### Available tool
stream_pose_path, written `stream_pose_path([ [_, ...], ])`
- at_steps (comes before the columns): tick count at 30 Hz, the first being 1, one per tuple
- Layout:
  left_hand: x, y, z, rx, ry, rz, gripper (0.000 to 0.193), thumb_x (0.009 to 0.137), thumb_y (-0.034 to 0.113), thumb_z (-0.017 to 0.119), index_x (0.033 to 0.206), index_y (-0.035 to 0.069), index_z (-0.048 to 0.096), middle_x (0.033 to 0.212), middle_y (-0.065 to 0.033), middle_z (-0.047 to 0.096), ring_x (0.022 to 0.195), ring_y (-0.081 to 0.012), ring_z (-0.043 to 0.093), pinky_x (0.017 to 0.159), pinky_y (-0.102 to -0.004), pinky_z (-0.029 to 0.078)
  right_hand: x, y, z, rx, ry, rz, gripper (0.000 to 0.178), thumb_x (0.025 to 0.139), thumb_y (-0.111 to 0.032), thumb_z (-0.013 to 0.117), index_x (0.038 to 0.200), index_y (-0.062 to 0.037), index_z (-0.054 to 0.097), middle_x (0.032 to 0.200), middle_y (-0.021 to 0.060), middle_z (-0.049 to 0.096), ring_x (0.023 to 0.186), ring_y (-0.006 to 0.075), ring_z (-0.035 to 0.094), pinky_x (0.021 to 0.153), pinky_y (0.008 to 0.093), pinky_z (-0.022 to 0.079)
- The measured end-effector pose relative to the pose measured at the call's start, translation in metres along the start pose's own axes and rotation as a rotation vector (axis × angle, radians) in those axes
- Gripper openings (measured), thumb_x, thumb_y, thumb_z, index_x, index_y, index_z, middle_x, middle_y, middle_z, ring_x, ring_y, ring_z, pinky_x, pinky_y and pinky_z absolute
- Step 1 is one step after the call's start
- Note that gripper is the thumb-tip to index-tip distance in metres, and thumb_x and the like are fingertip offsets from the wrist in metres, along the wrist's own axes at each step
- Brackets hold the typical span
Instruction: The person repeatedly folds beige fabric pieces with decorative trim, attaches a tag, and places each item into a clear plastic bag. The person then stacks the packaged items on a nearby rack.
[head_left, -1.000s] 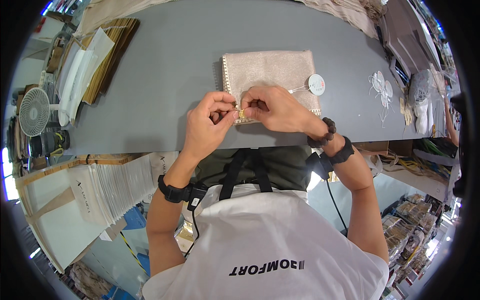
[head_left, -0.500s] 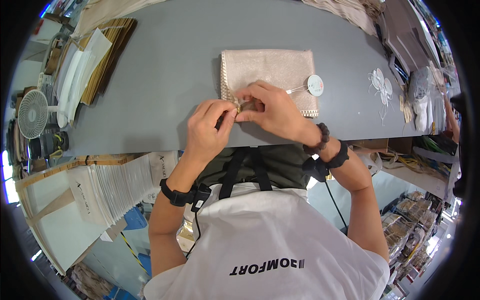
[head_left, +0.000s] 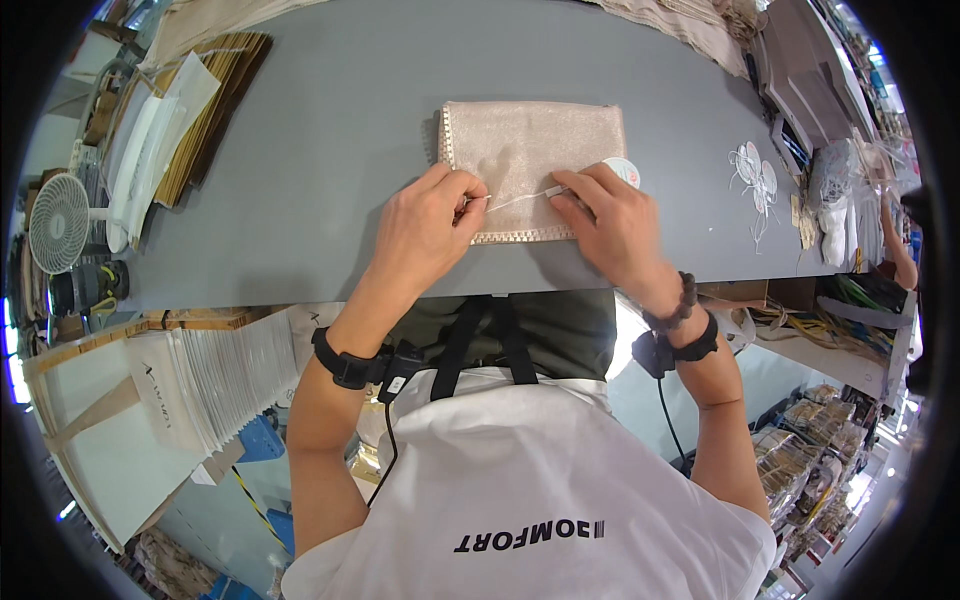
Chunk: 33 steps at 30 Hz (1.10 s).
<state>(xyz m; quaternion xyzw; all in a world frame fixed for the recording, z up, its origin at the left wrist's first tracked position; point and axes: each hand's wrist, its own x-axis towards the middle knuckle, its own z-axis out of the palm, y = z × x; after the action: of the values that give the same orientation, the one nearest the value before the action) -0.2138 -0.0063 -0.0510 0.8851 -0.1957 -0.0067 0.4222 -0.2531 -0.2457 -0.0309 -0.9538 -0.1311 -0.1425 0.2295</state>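
Note:
A folded beige, shimmery cloth [head_left: 530,135] with a patterned trim along its left and near edges lies on the grey table [head_left: 340,120]. Over its near half, a thin white tag string [head_left: 522,202] stretches between my hands. My left hand [head_left: 425,222] pinches one end of it at the cloth's left side. With thumb and fingers closed, my right hand [head_left: 618,222] grips the string by its small white plastic piece [head_left: 555,190]. A round pale hang tag [head_left: 624,171] shows partly behind my right hand's fingers.
Several loose round tags with white strings [head_left: 757,180] lie at the right. On the left stand a stack of brown and white card sheets [head_left: 200,120] and a small white fan [head_left: 60,222]. Beige fabric [head_left: 690,30] lies along the far edge; clear plastic bags [head_left: 835,205] are far right.
My hands have moved apart, the right one shifting right, and the string now runs taut between them. The cloth's near left corner lies flat and uncovered by the right hand.

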Motion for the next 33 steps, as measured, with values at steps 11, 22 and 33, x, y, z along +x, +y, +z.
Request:
stream_pose_path([
  [11,-0.001,0.002,-0.005,0.024,-0.014,-0.046,0.006,0.092,0.015,0.074,0.094,0.012,0.070,0.088,0.0005,0.069,0.073,-0.0209,0.070,0.062,-0.0366,0.053,0.033,-0.011,0.018,0.438,-0.261,0.088,0.009,0.090,-0.011,0.075,0.095,-0.0041,0.076,0.089,0.0114,0.074,0.077,0.0294,0.072,0.069,0.0385,0.055],
  [22,0.001,-0.009,-0.011,-0.092,-0.080,-0.084,0.009,0.089,0.012,0.078,0.096,0.008,0.074,0.085,-0.0028,0.068,0.071,-0.0201,0.067,0.062,-0.0352,0.051,0.047,-0.016,0.026,0.479,-0.369,0.018,0.009,0.087,-0.009,0.073,0.093,-0.0029,0.075,0.086,0.0145,0.072,0.073,0.0333,0.070,0.068,0.0415,0.054],
  [33,-0.017,-0.078,-0.085,0.178,0.367,-0.034,0.020,0.095,0.016,0.075,0.113,0.007,0.077,0.096,-0.0081,0.072,0.078,-0.0180,0.068,0.067,-0.0307,0.054,0.022,-0.038,0.046,0.328,-0.170,-0.131,0.009,0.092,-0.010,0.074,0.101,-0.0111,0.071,0.094,0.0058,0.068,0.083,0.0318,0.069,0.065,0.0421,0.055],
])
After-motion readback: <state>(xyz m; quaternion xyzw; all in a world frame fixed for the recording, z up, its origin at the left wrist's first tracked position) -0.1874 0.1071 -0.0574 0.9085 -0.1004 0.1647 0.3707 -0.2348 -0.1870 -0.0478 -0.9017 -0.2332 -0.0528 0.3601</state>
